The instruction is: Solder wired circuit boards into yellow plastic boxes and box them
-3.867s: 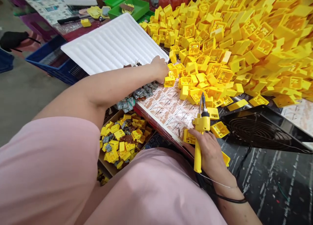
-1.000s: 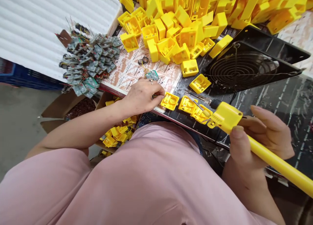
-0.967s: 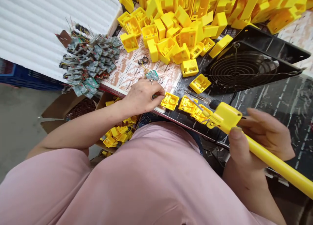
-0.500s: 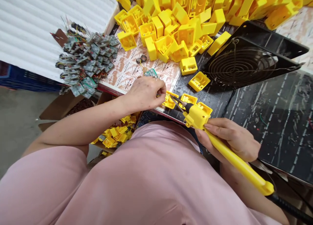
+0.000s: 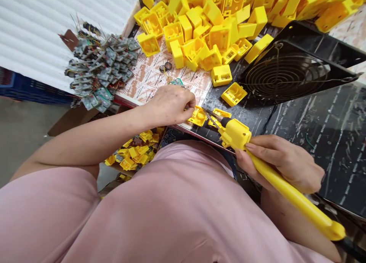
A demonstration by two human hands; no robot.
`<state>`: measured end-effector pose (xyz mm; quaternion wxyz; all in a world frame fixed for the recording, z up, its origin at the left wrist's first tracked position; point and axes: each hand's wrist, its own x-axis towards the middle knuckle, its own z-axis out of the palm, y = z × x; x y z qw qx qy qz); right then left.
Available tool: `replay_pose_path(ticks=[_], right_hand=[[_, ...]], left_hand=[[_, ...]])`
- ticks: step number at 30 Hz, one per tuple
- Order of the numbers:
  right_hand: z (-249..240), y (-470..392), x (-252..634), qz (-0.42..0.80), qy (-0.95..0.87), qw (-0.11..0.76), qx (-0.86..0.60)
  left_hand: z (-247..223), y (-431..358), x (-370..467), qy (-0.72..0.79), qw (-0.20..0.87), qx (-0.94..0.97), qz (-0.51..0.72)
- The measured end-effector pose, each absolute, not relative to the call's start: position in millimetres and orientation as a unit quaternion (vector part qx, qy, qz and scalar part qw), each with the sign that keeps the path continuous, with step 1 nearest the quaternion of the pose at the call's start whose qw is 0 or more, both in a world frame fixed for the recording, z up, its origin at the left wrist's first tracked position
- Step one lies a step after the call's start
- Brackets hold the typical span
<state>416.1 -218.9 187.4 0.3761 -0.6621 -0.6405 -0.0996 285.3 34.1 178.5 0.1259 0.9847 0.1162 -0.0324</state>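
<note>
My right hand (image 5: 281, 160) is wrapped round the yellow handle of a soldering tool (image 5: 236, 134), whose thin metal tip points left over the small yellow housings. My left hand (image 5: 174, 104) is pinched at the left edge of an open yellow housing (image 5: 199, 116) by the table's front edge; what its fingertips hold is too small to make out. Another open housing (image 5: 219, 116) lies under the tool's tip. Just behind my left hand is a green circuit board (image 5: 176, 81), with two round black parts (image 5: 166, 67) wired near it.
A heap of yellow housings (image 5: 197, 34) covers the back. A black fan (image 5: 286, 72) stands at the right rear. Grey circuit boards (image 5: 103, 64) are piled at the left beside white foam (image 5: 63, 23). More yellow parts (image 5: 137, 152) lie below the table edge.
My right hand and the soldering tool have moved right, away from my left hand, and the tip has drawn back from the nearest housing. My left hand has hardly moved.
</note>
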Motion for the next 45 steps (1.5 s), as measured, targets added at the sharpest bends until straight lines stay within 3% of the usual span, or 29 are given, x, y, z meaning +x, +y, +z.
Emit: replay_pose_path(ticks=[9,19,27,35,39,45], right_hand=[[172,-223,418,-0.130,-0.590,0.461,-0.650],[168,-222,412,-0.124,-0.602,0.454,-0.645],[170,-222,399,-0.122,-0.580,0.395,-0.702],[168,-218,411,-0.114,-0.645,0.407,-0.637],[171,-229,415,-0.103,-0.585,0.460,-0.660],[173,-234,411,-0.085,-0.551,0.471,-0.683]], left_hand=[[180,37,279,0.105,0.142,0.984,-0.031],[173,37,279,0.128,0.142,0.981,-0.016],[181,42,291,0.123,0.168,0.977,-0.053],[180,48,299,0.107,0.160,0.979,-0.062],[180,49,299,0.091,0.149,0.983,-0.053],[181,49,299,0.090,0.150,0.984,-0.035]])
